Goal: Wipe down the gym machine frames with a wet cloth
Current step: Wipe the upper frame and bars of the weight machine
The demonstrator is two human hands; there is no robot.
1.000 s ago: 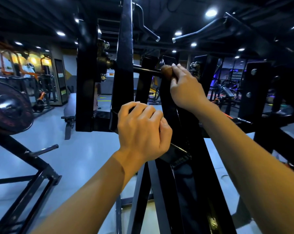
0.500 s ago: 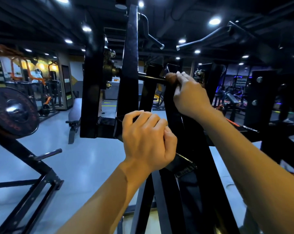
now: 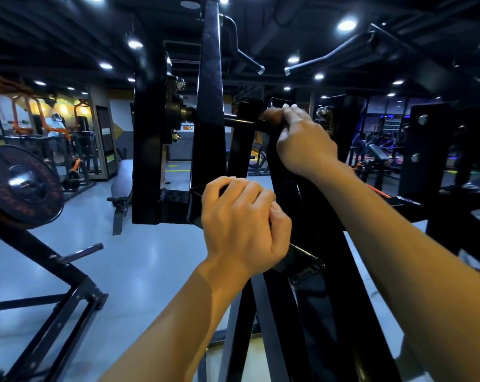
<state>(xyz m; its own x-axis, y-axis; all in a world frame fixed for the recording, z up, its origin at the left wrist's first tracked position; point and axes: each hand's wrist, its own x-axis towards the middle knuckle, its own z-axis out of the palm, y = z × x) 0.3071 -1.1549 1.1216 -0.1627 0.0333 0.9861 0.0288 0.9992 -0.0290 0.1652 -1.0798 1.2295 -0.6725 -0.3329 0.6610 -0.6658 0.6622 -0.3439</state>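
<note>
Left hand point(image 3: 244, 224) grip curled round black frame point(image 3: 209, 106); right hand point(image 3: 305, 142) grip clutching brown cloth point(image 3: 273, 117).

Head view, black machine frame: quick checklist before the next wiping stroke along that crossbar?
1. Cloth in hand: ok, the right hand holds a brown cloth on the crossbar.
2. Cloth wet: cannot tell.
3. Bracing: ok, the left hand grips the black machine frame.
4. Stroke path leftward: ok, bare bar up to the upright.
5. Pivot bolts nearby: cannot tell if wiped.
</note>
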